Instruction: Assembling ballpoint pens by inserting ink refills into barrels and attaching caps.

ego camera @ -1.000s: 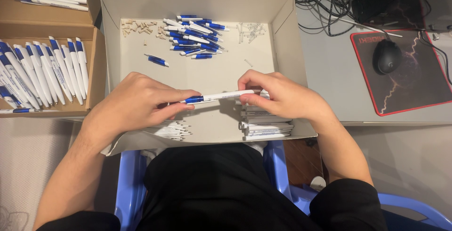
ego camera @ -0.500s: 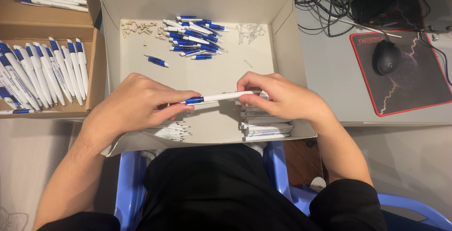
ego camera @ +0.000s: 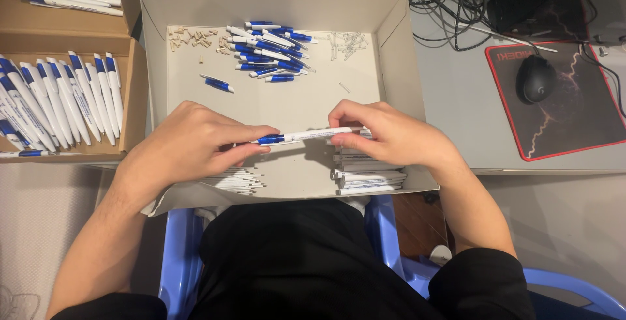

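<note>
Together, the left hand (ego camera: pixel 186 147) and right hand (ego camera: pixel 385 134) pinch a blue-and-white pen (ego camera: pixel 303 136) over the cardboard box (ego camera: pixel 274 0).

Two hands: left hand (ego camera: pixel 189 147), right hand (ego camera: pixel 388 137), one blue-and-white pen (ego camera: pixel 303 136) between them. One open white box (ego camera: pixel 274 7). Inside the box: one heap of blue-and-white pen parts (ego camera: pixel 270 49) at the far wall, too tangled to count; one loose blue part (ego camera: pixel 216 84); two stacks of white barrels (ego camera: pixel 368 176) near the front edge. One brown tray of finished pens (ego camera: pixel 62 101) left of the box, roughly a dozen visible. One mouse (ego camera: pixel 536 78), one mouse pad (ego camera: pixel 574 118) right of the box.
</note>
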